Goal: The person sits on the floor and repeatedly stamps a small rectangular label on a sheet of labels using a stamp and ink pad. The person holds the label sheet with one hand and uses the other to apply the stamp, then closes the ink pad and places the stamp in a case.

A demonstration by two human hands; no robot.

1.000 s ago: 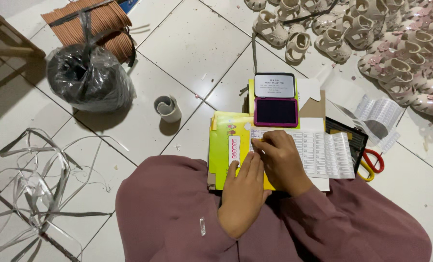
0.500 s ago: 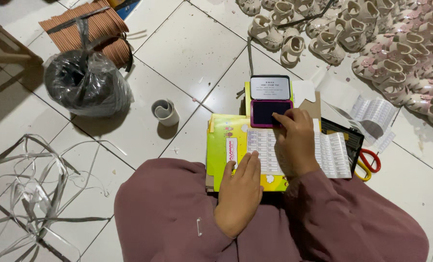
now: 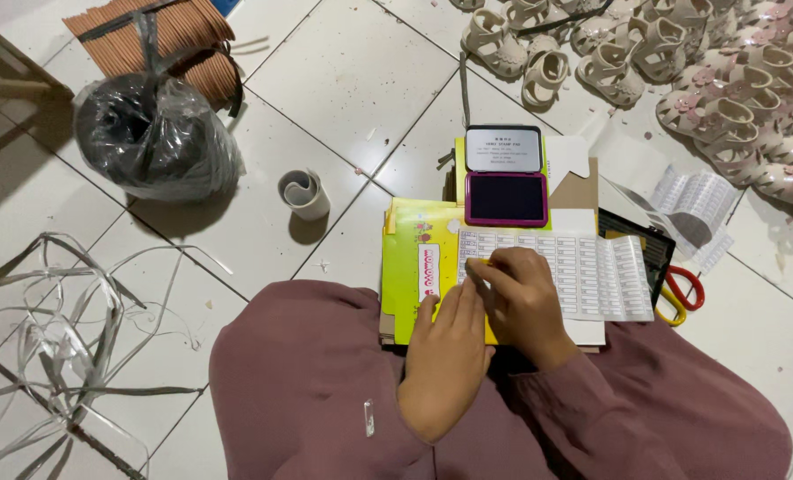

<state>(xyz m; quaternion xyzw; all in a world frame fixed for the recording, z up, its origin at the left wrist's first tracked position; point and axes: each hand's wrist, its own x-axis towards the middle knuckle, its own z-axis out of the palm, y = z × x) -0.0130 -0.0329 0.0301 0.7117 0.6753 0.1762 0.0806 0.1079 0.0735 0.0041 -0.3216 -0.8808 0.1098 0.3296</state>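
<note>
A white sheet of small labels (image 3: 592, 271) lies on a yellow-green cardboard folder (image 3: 405, 267) across my lap. My left hand (image 3: 445, 351) lies flat on the folder's lower edge, fingers together, and holds nothing. My right hand (image 3: 521, 298) rests on the left end of the label sheet. Its fingertips pinch a small stamp that is mostly hidden under them. An open ink pad (image 3: 505, 197) with a magenta rim and a dark pad sits just beyond the sheet, its black lid (image 3: 503, 148) folded back.
On the white tiled floor are a roll of tape (image 3: 303, 194), a black bundle in clear plastic (image 3: 152, 133), brown sticks (image 3: 179, 36), loose plastic strapping (image 3: 59, 347), red-and-yellow scissors (image 3: 685, 293), printed papers (image 3: 694, 204), and several beige children's sandals (image 3: 681, 53).
My right hand went from the label sheet up to the ink pad, then came back down to the sheet's left end. My left hand stayed flat on the folder.
</note>
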